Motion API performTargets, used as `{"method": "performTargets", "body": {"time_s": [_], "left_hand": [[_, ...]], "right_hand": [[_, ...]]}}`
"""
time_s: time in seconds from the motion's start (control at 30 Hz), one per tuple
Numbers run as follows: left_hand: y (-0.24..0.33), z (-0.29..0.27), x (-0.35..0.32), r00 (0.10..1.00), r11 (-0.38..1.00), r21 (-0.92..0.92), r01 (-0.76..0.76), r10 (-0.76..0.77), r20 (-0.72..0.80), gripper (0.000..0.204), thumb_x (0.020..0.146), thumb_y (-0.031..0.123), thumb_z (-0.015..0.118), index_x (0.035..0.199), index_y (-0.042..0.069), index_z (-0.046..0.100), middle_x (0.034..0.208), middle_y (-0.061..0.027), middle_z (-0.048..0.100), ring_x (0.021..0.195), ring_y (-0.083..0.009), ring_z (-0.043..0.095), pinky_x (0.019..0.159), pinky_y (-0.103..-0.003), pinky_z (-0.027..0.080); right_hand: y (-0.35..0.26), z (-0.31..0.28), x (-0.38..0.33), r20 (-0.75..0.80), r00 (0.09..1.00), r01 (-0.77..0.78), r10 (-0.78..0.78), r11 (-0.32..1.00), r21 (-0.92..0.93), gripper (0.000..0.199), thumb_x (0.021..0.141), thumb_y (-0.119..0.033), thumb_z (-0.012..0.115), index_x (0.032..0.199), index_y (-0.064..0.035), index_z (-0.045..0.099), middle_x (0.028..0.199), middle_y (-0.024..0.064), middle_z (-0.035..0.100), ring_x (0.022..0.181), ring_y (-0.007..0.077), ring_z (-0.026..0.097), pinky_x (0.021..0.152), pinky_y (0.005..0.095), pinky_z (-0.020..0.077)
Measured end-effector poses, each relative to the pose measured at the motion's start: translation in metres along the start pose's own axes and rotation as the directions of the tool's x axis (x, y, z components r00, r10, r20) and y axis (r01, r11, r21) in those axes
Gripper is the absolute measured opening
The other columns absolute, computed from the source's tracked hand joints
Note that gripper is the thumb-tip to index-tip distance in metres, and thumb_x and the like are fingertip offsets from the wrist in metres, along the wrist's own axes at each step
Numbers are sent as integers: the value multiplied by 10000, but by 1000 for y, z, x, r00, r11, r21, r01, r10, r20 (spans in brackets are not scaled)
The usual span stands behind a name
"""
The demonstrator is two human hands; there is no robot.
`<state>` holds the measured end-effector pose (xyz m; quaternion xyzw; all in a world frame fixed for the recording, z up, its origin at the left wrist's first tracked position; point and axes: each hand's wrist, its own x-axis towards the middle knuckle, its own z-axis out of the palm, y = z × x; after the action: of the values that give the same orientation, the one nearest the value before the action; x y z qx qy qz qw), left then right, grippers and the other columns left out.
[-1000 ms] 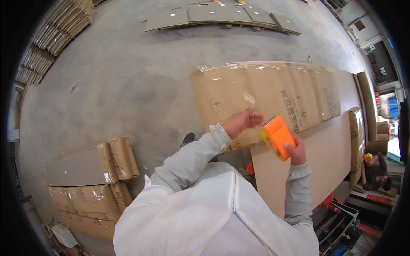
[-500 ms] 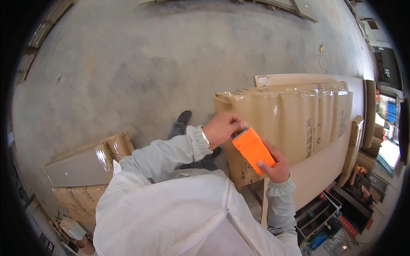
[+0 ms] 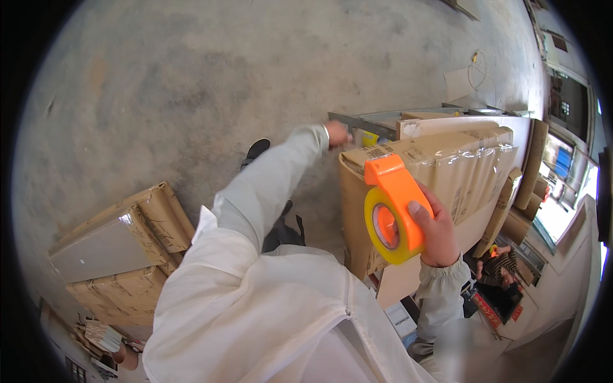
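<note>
Head view, right hand (image 3: 437, 233) gripping orange tape dispenser (image 3: 391, 207), left hand (image 3: 336, 134) pressing cardboard box (image 3: 421, 185)

Your right hand (image 3: 437, 233) grips a glossy orange plastic tape dispenser (image 3: 393, 204) whose yellow tape roll (image 3: 382, 228) shines smoothly just beside your fingertips. Beyond your left hand (image 3: 337, 134) fingers, the matt brown cardboard bundle (image 3: 434, 185) wears crinkled, glossy clear film. Your white cloth sleeves look matt; the grey concrete floor (image 3: 191, 83) looks rough.
</note>
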<state>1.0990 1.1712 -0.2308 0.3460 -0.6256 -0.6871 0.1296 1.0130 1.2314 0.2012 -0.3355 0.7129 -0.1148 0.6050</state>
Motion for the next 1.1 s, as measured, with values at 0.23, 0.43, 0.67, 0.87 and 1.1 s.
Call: {"method": "performTargets", "body": {"time_s": [0.23,0.43,0.67,0.87,1.1], "left_hand": [[-20,135,-23,950,961,-96,259,-272,-155,302,950,263,611,1130,26,658,967,-131,684,799,-252,660,693,-383,550],[58,52,-114,731,949,-316,-20,-202,-652,391,957,219,606,1306,41,609,1213,-171,665,1080,-287,633,918,-374,502],[229,27,-140,855,946,285,156,15,-518,618,1010,545,384,1294,53,627,1248,-192,660,1175,-374,606,1034,-435,449],[246,43,-102,765,774,354,525,-248,-594,713,982,602,343,1140,13,713,1198,-216,681,1150,-406,620,1021,-454,459],[218,41,-68,602,707,381,596,-79,-795,678,981,549,383,1176,-26,684,1246,-250,648,1209,-412,586,1054,-453,424]], "right_hand": [[-2,13,-6,-20,1000,-6,7,999,31,534,963,-208,661,1419,15,495,1271,86,625,1151,167,589,1014,316,455],[44,18,-40,-7,995,97,-98,989,-116,545,947,-113,652,1436,29,457,1263,91,624,1153,166,592,987,312,479],[136,2,-114,-62,934,323,-353,904,-279,624,896,-95,689,1462,-9,441,1240,134,660,1098,213,652,938,336,516],[254,-18,-163,-122,913,297,-390,839,-456,712,822,-226,759,1458,-83,473,1118,223,692,898,360,718,807,380,573],[431,-62,-230,-211,860,367,-464,851,-376,708,777,-220,772,1426,-94,521,1075,207,704,851,371,711,744,398,580]]}}
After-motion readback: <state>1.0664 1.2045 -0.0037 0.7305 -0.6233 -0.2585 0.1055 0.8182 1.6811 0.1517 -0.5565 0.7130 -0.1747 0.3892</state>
